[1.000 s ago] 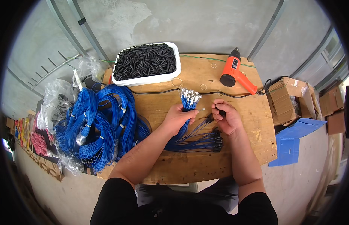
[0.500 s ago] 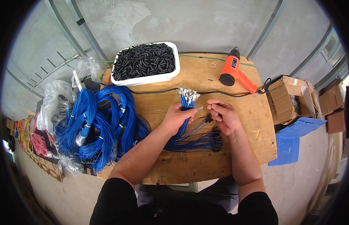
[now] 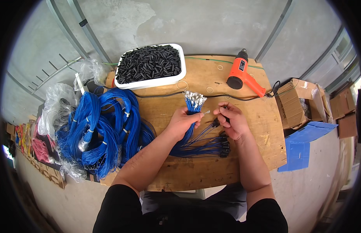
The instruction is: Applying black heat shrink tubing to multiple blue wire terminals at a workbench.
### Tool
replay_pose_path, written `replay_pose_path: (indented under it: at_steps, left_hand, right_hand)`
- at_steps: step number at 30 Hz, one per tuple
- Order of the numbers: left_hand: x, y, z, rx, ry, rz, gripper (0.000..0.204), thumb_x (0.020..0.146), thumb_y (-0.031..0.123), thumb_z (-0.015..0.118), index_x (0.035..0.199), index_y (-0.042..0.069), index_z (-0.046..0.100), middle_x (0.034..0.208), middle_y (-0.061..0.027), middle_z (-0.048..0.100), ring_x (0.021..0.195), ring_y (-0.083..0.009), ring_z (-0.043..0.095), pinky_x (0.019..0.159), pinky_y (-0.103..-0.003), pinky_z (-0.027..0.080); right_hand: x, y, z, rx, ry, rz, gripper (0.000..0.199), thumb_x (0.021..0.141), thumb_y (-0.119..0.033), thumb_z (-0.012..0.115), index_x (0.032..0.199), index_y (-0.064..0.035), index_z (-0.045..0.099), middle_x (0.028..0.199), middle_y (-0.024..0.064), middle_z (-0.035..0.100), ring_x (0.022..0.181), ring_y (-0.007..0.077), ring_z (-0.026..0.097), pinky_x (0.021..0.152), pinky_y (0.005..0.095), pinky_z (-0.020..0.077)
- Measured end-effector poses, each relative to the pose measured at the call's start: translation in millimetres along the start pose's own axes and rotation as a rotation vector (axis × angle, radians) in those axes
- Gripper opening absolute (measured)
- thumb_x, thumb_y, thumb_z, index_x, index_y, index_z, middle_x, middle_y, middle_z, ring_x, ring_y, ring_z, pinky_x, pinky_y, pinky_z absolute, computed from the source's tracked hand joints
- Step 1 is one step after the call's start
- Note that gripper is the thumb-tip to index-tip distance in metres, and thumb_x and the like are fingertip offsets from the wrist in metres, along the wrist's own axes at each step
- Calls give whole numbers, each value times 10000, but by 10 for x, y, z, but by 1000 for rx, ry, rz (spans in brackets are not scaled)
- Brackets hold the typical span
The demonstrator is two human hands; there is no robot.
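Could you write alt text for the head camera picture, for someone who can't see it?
A person's left hand grips a bundle of blue wires with metal terminals on a wooden table; the right hand pinches a small black sleeve.

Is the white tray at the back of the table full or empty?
Full: the white tray is heaped to its rim with small black tubes.

There is a single view, taken from a wide fisheye camera worn on the person's head; it looks steeply down and forward over the wooden desk [image 3: 242, 155], and both forearms enter from the lower edge. It sits close enough that the desk fills the middle of the frame, with the left hand [image 3: 184, 121] and right hand [image 3: 231, 120] near the centre. Toward the rim straight lines bend, and the grey wall [image 3: 211, 27] beyond the desk's far edge curves across the top.
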State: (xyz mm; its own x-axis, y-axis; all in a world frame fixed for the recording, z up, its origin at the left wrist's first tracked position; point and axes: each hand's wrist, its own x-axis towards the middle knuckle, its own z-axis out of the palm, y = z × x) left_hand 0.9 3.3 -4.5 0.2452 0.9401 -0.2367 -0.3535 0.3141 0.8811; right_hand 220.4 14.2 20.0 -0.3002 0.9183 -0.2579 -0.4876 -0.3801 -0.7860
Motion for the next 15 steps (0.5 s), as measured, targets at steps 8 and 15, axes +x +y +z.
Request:
replay_pose_path:
  at_steps: [8, 15]
  left_hand:
    - [14, -5, 0, -4, -17, 9, 130, 866, 90, 732, 910, 21, 632, 727, -46, 625, 611, -140, 590, 559, -279, 470]
    - [-39, 45, 16, -3, 19, -17, 140, 859, 85, 733, 885, 7, 619, 727, -50, 617, 618, -131, 573, 579, -278, 473]
  right_hand:
    - [118, -39, -343, 639, -11, 2, 188, 1023, -158, 431, 972, -11, 537, 947, 161, 625, 622, 123, 463, 434, 188, 363]
    - [206, -131, -438, 860, 360, -43, 263, 1018, -173, 416, 927, 18, 573, 950, 172, 606, 753, 196, 522, 521, 217, 448]
